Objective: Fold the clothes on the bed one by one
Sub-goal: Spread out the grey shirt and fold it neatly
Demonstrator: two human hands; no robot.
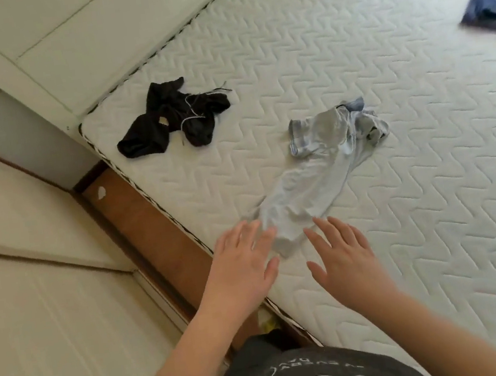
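1. Head view: a person leans over a bare quilted mattress (pixel 384 79), both arms stretched forward, bare to the elbow.
2. The left hand (pixel 244 261) is spread flat, fingers straight and apart, its fingertips at the near end of a pale grey garment (pixel 310 185) — whether they press the cloth or only overlap it cannot be told.
3. The right hand (pixel 342 254) is likewise splayed, fingers straight, gripping nothing, just beside the same near end.
4. The pale grey garment lies stretched out and rumpled near the mattress's near edge, its long axis running from the hands away and to the right, ending in a bunched, blue-trimmed heap at the far end.
5. A crumpled black garment (pixel 173 118) with a light drawstring sits well apart — by the mattress corner, near the white headboard (pixel 40 57).
6. A blue bundle of cloth (pixel 491 3), blurred, rests at the far right edge.
7. No container shows; brown wooden floor (pixel 143 221) runs beside the bed.
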